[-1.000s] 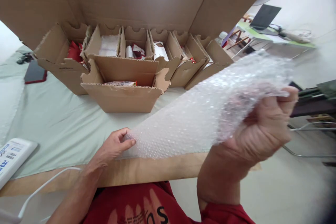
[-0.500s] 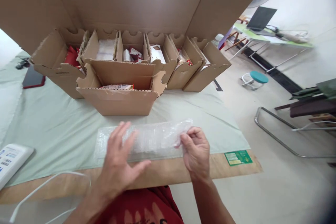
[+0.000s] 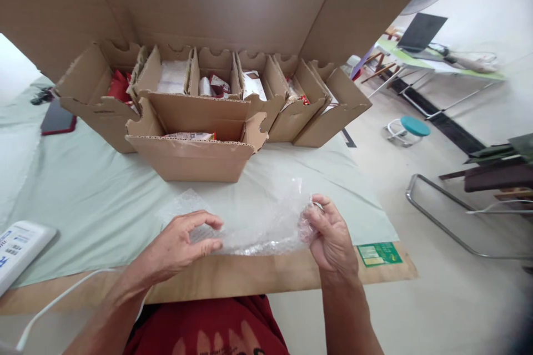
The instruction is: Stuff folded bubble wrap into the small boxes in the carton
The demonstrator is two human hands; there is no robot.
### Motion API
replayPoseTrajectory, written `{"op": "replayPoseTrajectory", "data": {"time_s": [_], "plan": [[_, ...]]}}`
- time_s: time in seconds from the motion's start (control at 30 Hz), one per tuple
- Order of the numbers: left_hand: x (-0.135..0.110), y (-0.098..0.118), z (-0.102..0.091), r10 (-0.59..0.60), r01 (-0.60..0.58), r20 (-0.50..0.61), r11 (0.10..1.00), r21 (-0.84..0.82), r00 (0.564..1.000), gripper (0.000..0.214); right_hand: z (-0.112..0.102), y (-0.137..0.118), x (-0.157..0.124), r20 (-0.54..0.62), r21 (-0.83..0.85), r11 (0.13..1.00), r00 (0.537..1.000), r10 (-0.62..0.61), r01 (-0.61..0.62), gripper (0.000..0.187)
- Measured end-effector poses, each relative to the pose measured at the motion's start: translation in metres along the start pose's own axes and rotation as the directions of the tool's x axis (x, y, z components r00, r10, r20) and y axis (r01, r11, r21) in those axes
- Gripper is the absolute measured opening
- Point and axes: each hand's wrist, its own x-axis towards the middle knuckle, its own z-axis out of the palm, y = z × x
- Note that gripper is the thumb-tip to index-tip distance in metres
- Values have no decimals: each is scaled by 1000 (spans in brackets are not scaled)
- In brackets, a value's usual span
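Observation:
A clear sheet of bubble wrap (image 3: 262,230) stretches across the front of the table between my two hands. My right hand (image 3: 333,236) is closed on its right end, with crumpled plastic bunched at the fingertips. Over the left part of the wrap, my left hand (image 3: 187,241) is curved in a C, thumb and fingers apart; whether it touches the plastic I cannot tell. The wrap's left corner (image 3: 185,205) lies on the cloth behind that hand. Just beyond the wrap stands an open cardboard bin (image 3: 195,161) with a printed packet (image 3: 191,136) inside.
Several cardboard bins (image 3: 287,116) line the back, before a tall cardboard panel (image 3: 216,0). A white device (image 3: 25,255) with a cable (image 3: 62,299) sits at left, near a dark tablet (image 3: 58,117). A green packet (image 3: 380,254) lies at the front right table edge.
My left hand has turned from flat over the wrap to a curved, open grasp shape. My right hand has shifted slightly right and the wrap has bent, its near edge dropping toward me.

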Motion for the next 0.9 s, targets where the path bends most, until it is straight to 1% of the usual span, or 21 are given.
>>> {"op": "replayPoseTrajectory", "data": {"time_s": [0.07, 0.1, 0.13, 0.17, 0.2, 0.27, 0.3, 0.33, 0.43, 0.5, 0.53, 0.6, 0.63, 0.67, 0.7, 0.73, 0.77, 0.8, 0.83, 0.87, 0.9], "plan": [[1, 12, 11, -25, 28, -46, 997, 73, 999, 56, 8, 4, -1, 24, -7, 999, 998, 50, -50, 56], [3, 18, 20, -9, 16, -69, 995, 100, 998, 71, 15, 6, -2, 61, -10, 997, 995, 74, -73, 57], [6, 24, 30, 19, -8, -90, 993, 116, 996, 81, 23, 9, -4, 111, -11, 996, 989, 94, -93, 56], [8, 29, 39, 41, -29, -103, 992, 121, 994, 81, 31, 11, -7, 164, -10, 994, 980, 108, -108, 54], [11, 32, 47, 58, -44, -119, 992, 118, 991, 71, 38, 12, -9, 209, -3, 993, 971, 115, -117, 51], [15, 34, 55, 73, -56, -160, 992, 110, 984, 38, 46, 10, -13, 243, 28, 992, 963, 113, -123, 46], [16, 31, 55, 69, -50, -184, 993, 107, 981, 29, 46, 7, -15, 227, 50, 992, 969, 99, -114, 45], [15, 28, 52, 53, -33, -198, 994, 104, 979, 26, 43, 2, -15, 190, 72, 993, 979, 79, -94, 44], [7, 15, 33, -73, 84, -179, 995, 54, 981, 22, 20, -13, -14, 35, 79, 997, 999, -12, 9, 41], [1, 12, 18, -147, 148, -183, 989, -7, 972, 23, 0, -16, -10, -9, 22, 998, 999, -53, 53, 42], [-1, 13, 11, -153, 150, -206, 988, -29, 967, 23, -8, -13, -7, -6, -25, 998, 998, -54, 54, 42], [0, 17, 0, -108, 103, -275, 994, -31, 955, 24, -22, -3, -1, 15, -178, 983, 999, -45, 47, 40], [3, 20, -5, -70, 73, -294, 997, 2, 953, 23, -28, 3, 2, 31, -292, 954, 998, -55, 61, 38], [7, 23, -9, -30, 49, -295, 997, 57, 955, 22, -32, 10, 4, 62, -424, 900, 995, -83, 102, 36], [13, 24, -12, 8, 28, -273, 992, 125, 962, 22, -35, 15, 7, 116, -554, 815, 986, -122, 167, 37], [19, 25, -14, 36, 10, -233, 981, 194, 972, 22, -38, 19, 9, 199, -662, 707, 968, -152, 247, 41], [26, 25, -16, 51, -1, -186, 966, 259, 981, 22, -39, 22, 10, 299, -733, 593, 941, -159, 333, 50], [32, 23, -18, 53, -6, -143, 950, 312, 988, 23, -40, 23, 11, 399, -766, 493, 907, -138, 412, 61], [38, 21, -19, 43, -1, -114, 938, 347, 993, 24, -38, 23, 11, 486, -771, 420, 868, -98, 479, 72], [42, 19, -19, 26, 11, -95, 930, 367, 995, 25, -35, 22, 12, 559, -758, 375, 828, -48, 534, 81], [46, 16, -19, 9, 23, -84, 926, 378, 996, 26, -30, 22, 11, 617, -737, 350, 787, 1, 578, 87]]}}
